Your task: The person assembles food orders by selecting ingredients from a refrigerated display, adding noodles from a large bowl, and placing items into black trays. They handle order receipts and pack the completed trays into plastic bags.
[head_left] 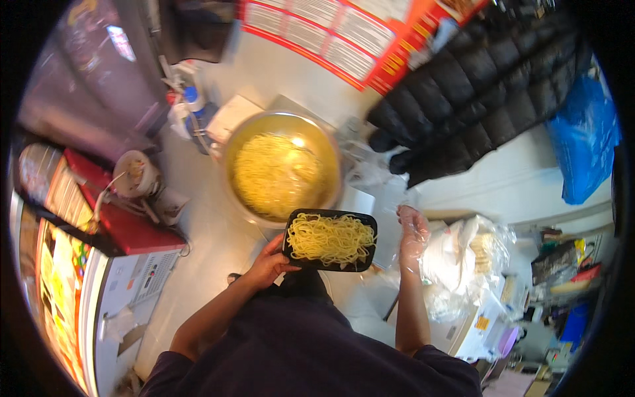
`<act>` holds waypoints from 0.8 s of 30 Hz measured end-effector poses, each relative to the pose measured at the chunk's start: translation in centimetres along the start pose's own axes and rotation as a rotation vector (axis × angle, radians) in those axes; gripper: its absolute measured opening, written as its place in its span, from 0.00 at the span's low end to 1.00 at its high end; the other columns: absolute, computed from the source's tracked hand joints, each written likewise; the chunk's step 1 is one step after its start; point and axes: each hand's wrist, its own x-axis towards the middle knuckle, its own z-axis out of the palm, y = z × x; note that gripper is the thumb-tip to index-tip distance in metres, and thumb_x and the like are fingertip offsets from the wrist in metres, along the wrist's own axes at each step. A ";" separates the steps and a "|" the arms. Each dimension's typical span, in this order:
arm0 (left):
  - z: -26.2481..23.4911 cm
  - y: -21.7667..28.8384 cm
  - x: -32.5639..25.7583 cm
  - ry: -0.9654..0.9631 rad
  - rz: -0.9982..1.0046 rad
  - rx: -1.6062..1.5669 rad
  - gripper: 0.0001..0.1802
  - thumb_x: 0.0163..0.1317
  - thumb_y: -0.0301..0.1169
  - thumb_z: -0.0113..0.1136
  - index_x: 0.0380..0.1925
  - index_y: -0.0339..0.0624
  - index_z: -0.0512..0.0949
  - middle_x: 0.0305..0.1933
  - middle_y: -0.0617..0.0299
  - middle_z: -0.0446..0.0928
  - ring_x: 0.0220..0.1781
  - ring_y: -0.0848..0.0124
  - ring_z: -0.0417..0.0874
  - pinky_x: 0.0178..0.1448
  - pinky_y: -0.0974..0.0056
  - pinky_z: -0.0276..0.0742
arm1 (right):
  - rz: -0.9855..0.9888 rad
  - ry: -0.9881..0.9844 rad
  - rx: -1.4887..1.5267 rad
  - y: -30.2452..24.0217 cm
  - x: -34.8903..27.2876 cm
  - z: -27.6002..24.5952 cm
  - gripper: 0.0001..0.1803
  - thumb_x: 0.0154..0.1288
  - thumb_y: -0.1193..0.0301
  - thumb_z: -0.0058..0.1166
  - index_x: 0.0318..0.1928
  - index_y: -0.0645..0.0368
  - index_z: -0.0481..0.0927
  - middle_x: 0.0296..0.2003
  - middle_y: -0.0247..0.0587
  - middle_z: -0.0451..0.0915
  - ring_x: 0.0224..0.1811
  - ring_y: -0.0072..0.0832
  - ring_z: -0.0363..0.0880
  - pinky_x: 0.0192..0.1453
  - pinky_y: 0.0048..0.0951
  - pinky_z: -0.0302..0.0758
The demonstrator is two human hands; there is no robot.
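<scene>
My left hand grips the left edge of a black rectangular plastic tray, its fingers closed on the rim. Yellow noodles fill the tray in a loose heap. To the right of it, apart from the tray, my right hand is raised in a clear plastic glove. Its fingers are loosely bent, with nothing visible in them. Just beyond the tray stands a large round metal bowl with a big mass of yellow noodles in it.
A white bag in clear plastic lies right of my right hand. Black quilted padded material and a blue plastic bag hang at the upper right. A white bucket and a lit display case stand at the left.
</scene>
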 end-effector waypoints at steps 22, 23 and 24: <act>-14.9 14.9 -91.6 0.939 1.679 -0.276 0.40 0.60 0.16 0.49 0.75 0.42 0.59 0.66 0.51 0.75 0.58 0.59 0.85 0.58 0.56 0.90 | -0.539 -1.676 0.549 -34.1 -65.0 62.3 0.05 0.72 0.76 0.60 0.43 0.66 0.83 0.37 0.37 0.84 0.37 0.22 0.80 0.44 0.25 0.79; -15.7 14.5 -95.6 1.029 1.731 -0.299 0.39 0.59 0.15 0.49 0.74 0.41 0.60 0.66 0.51 0.76 0.59 0.58 0.84 0.59 0.57 0.90 | -0.700 -1.678 0.601 -35.5 -68.8 63.1 0.04 0.69 0.79 0.61 0.42 0.66 0.83 0.38 0.39 0.84 0.39 0.23 0.81 0.46 0.26 0.80; -16.3 15.0 -100.2 1.088 1.791 -0.295 0.39 0.58 0.16 0.50 0.74 0.41 0.61 0.65 0.51 0.76 0.59 0.58 0.84 0.60 0.58 0.89 | -0.631 -1.755 0.594 -36.5 -73.1 64.5 0.04 0.68 0.80 0.62 0.42 0.66 0.83 0.39 0.40 0.84 0.40 0.23 0.81 0.47 0.26 0.80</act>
